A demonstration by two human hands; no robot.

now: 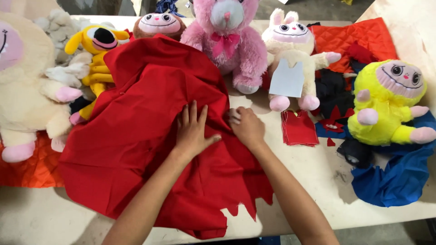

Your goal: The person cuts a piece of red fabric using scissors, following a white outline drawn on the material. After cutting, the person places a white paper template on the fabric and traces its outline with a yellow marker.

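Red fabric sheet: a large, plain, bright red woven cloth spread loosely over the pale worktable, filling the left-centre of the frame. Its surface is rumpled, with soft folds running from the upper centre down toward the middle. The lower right edge is cut into jagged, pointed notches. Its upper portion rises in a bunched ridge at upper centre.

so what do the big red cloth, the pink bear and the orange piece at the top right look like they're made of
Red cloth: thin woven fabric, matte; it creases softly under the left hand and right hand, with a jagged cut lower edge.
Pink bear: shaggy plush, probably synthetic fur, with a smoother bow.
Orange piece: quilted padded fabric, shown by its diamond stitch lines, with a slight sheen.
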